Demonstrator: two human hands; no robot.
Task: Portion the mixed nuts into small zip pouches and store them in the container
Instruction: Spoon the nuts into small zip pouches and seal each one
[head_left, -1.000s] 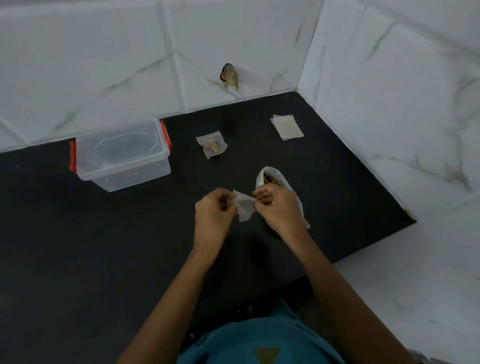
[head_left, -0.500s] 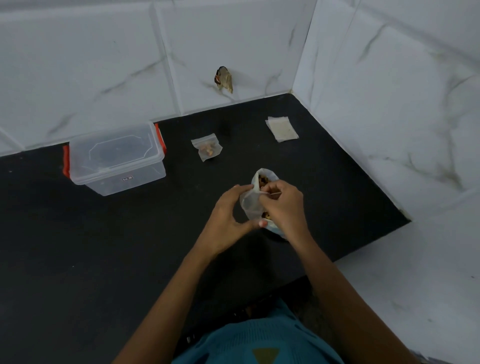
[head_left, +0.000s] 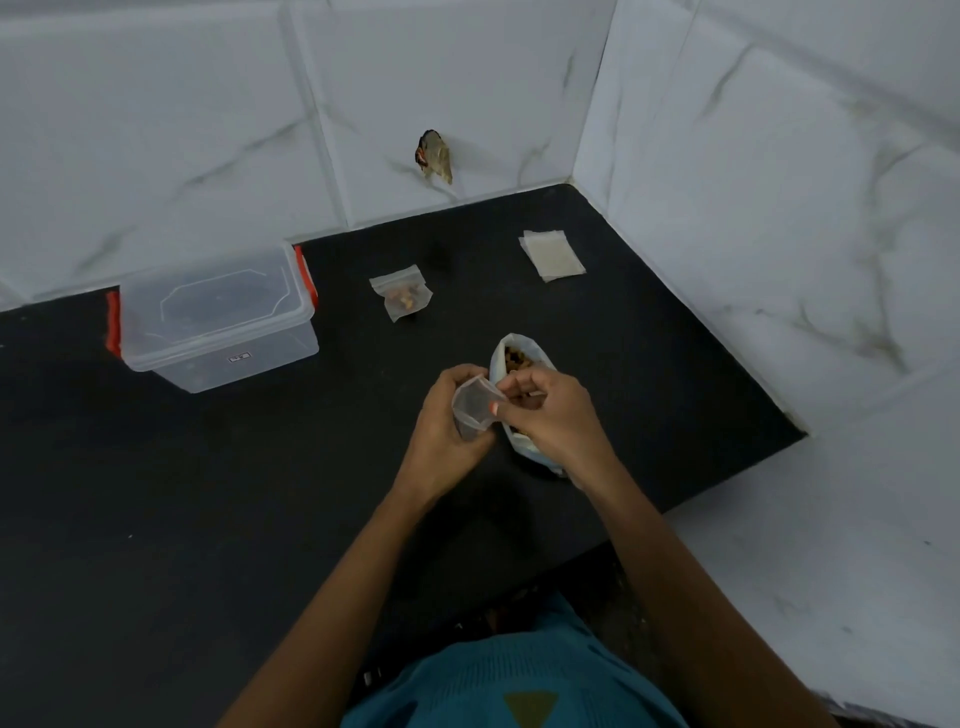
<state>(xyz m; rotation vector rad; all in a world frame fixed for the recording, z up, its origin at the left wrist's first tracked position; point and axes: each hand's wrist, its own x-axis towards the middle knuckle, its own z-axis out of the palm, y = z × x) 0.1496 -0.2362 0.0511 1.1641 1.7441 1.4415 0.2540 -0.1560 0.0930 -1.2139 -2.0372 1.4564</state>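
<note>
Left hand (head_left: 441, 423) curled round one empty clear pouch (head_left: 470, 409), its mouth open; right hand (head_left: 553, 418) pinched its rim, just above one white bag of nuts (head_left: 519, 356); one filled pouch (head_left: 400, 299), one lidded clear container (head_left: 213, 317) and one stack of flat pouches (head_left: 552, 254) lay apart on the black counter (head_left: 208, 519).

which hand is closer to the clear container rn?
Left. The left hand, gripping the small pouch, is to the right of the container and nearer the person. The right hand, thumb on the pouch rim, is farther right, over the nut bag.
</note>
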